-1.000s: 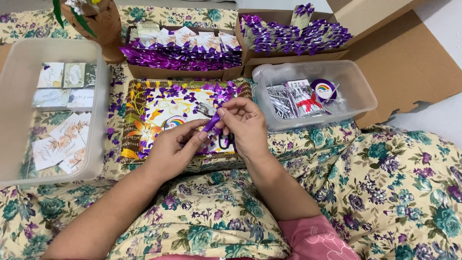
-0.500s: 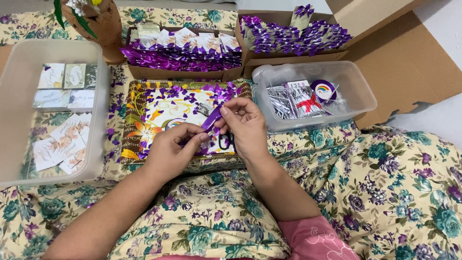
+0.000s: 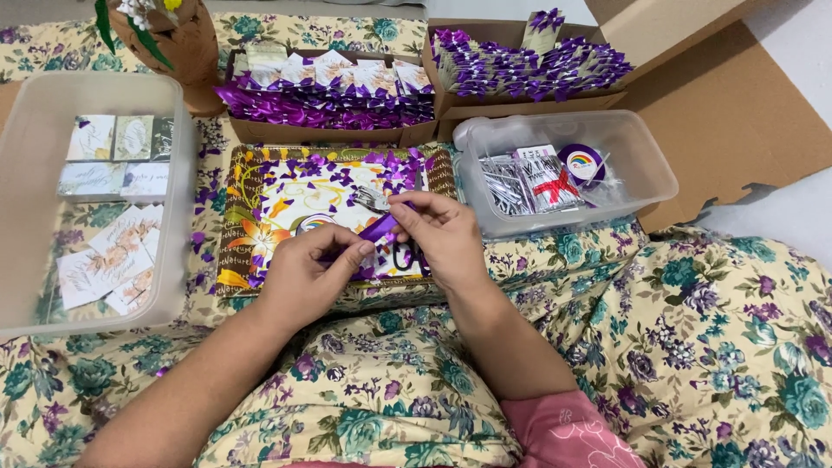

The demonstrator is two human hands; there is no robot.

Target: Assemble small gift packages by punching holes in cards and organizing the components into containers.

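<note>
A short strip of purple ribbon [image 3: 379, 229] is pinched between both hands over a colourful patterned tray [image 3: 232, 227]. My left hand [image 3: 305, 277] grips its lower end with thumb and fingers. My right hand [image 3: 442, 238] holds the upper end, fingers curled around it. Purple ribbon scraps [image 3: 392, 165] litter the tray, and scissors [image 3: 371, 200] lie just beyond the hands, partly hidden by my right hand's fingers.
A clear tub [image 3: 26, 208] at left holds small cards. Another clear tub [image 3: 646, 165] at right holds silver wire ties and a ribbon spool. Two cardboard boxes [image 3: 329, 132] behind carry cards with purple bows. A flower pot [image 3: 178, 43] stands at back left.
Both hands stay in place over the tray, with only slight finger movement on the ribbon.
</note>
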